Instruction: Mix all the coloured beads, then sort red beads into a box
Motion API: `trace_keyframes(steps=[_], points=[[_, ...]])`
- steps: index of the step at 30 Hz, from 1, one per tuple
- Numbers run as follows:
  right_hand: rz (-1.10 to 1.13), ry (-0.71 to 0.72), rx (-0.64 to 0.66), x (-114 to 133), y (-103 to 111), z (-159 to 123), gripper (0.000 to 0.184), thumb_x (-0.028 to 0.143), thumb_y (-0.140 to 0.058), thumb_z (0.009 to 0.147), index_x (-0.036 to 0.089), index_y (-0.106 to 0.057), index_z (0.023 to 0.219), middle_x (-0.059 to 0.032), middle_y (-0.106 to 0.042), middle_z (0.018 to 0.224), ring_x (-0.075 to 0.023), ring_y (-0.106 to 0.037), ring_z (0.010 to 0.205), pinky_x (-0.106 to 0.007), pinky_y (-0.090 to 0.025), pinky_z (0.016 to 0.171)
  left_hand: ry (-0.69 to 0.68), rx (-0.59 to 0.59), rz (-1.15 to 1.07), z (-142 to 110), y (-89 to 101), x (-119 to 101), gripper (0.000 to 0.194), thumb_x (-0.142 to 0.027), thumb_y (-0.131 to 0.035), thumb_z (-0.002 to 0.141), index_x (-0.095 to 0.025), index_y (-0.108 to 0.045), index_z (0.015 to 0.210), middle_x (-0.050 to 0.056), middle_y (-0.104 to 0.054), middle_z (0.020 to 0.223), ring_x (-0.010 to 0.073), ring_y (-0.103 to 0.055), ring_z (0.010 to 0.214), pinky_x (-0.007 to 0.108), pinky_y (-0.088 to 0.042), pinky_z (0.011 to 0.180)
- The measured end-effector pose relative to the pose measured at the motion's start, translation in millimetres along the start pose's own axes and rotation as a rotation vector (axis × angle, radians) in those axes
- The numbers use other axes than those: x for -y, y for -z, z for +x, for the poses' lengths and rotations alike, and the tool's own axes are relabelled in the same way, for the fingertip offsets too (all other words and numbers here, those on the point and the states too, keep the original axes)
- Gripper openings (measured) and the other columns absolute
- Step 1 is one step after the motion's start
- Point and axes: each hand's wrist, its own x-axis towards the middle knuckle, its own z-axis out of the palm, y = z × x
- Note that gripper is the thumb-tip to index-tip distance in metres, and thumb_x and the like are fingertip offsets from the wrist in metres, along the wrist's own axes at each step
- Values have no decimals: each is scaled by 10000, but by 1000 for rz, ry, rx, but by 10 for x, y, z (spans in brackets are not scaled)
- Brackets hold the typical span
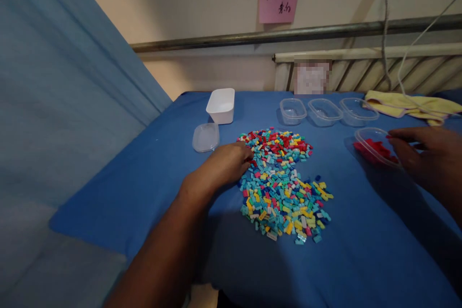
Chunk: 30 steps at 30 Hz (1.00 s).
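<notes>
A loose heap of small toy building bricks [277, 197] in blue, yellow, red, green and white lies spread on the blue cloth. At the heap's left edge, my left hand [233, 161] reaches in with curled fingers; whatever is under the fingertips is hidden. To the right, a clear plastic tub [371, 131] holds red bricks [378, 149]. My right hand [426, 154] is at that tub's right rim, thumb and finger pinched together. A small red brick [389, 136] shows at their tips.
Three clear tubs [293, 113] stand in a row behind the heap. A white tub [222, 114] and a clear lid [205, 138] are at the back left. A yellow cloth [407, 103] lies at the back right. A blue curtain [72, 82] hangs left.
</notes>
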Motion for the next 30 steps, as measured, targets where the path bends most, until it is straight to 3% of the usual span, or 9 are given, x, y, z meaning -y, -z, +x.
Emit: trace_keyframes(steps=[2,5,12,17,21,30], points=[[0,26,3,-44,-52,-17,341,586,-487,1100,378,-725,1228,-87,-752,1086,-428,-727,950,-471,-471,575,34,15,37,10,-15,-28,114,-172,-632,1003,-186,-744,1019,85,-737,1061,244,-690,986,342,-478,814],[65,45,-31,94,-100,-13,371,591,-454,1113,358,-714,1241,-87,-758,1180,-427,-743,1016,-534,-552,664,75,-2,68,1,-36,-27,89,-188,-643,989,-191,-731,997,80,-738,1035,244,-682,917,346,-457,749],[299,338,37,638,-152,-4,186,319,-584,1075,288,-754,1143,-89,-809,1109,-319,-779,986,-489,-629,850,-11,-31,-8,-6,-83,38,114,-171,-608,1021,-184,-703,959,67,-715,1033,209,-661,913,325,-470,779],[463,490,174,868,-215,-71,203,235,-617,1064,255,-754,1212,-91,-810,1143,-274,-785,987,-424,-653,850,1,-5,-28,24,-83,32,149,-154,-593,1014,-186,-717,937,74,-722,991,208,-661,875,327,-493,802],[544,515,254,955,-227,-113,230,208,-613,1063,250,-760,1235,-97,-810,1156,-263,-790,990,-406,-658,841,-2,-12,-44,18,-71,63,144,-146,-607,992,-199,-741,983,77,-739,1004,222,-674,909,332,-500,826],[586,520,302,998,-235,-137,200,195,-626,1066,231,-755,1215,-93,-791,1116,-232,-772,946,-359,-642,826,-35,-13,-56,6,-63,98,213,-88,-563,965,-202,-737,1012,65,-737,1033,220,-661,915,337,-473,796]])
